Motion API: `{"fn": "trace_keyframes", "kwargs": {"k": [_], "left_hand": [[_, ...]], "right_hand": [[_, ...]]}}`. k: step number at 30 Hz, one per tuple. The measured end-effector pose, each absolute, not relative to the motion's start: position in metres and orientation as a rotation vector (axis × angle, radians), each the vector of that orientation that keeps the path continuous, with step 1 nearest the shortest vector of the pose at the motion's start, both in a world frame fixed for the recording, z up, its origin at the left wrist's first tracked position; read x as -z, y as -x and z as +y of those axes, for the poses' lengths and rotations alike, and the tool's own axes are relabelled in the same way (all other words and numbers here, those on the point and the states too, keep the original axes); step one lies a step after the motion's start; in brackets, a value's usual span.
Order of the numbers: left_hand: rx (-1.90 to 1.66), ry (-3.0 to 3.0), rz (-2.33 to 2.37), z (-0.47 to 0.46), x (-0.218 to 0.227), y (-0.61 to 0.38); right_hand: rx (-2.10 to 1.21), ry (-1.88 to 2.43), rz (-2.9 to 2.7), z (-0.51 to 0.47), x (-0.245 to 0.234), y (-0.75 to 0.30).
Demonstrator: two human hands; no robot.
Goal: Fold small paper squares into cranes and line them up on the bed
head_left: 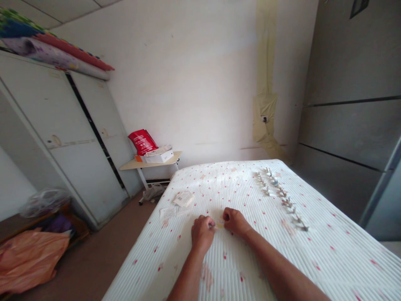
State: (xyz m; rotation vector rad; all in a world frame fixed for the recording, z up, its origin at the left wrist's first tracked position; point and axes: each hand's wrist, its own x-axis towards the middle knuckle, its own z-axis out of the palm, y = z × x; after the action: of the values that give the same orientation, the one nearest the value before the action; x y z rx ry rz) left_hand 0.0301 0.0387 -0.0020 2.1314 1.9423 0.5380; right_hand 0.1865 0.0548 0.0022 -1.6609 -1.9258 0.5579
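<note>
The left hand (pixel 201 234) and right hand (pixel 235 222) have fingers curled nearly closed; what they grip, I cannot tell. A small yellowish item (pixel 220 225) shows between, at the left hand's three o'clock

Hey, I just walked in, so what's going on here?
A person has both hands close together, fingers bent, over a white, red-dotted bed cover. Between the left hand and the right hand is a small, pale yellowish thing, too blurred to name or to tell how it's held. Beyond the left hand lie some pale packets. Off to the right, small objects stretch in uneven rows across the cover, too small to identify.
</note>
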Motion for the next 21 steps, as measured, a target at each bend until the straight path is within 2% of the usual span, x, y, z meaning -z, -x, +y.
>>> {"fn": "trace_keyframes", "kwargs": {"k": [21], "left_hand": [[-0.558, -2.159, 1.965, 0.038, 0.006, -0.031]], "right_hand": [[-0.515, 1.737, -1.861, 0.057, 0.000, -0.208]]}}
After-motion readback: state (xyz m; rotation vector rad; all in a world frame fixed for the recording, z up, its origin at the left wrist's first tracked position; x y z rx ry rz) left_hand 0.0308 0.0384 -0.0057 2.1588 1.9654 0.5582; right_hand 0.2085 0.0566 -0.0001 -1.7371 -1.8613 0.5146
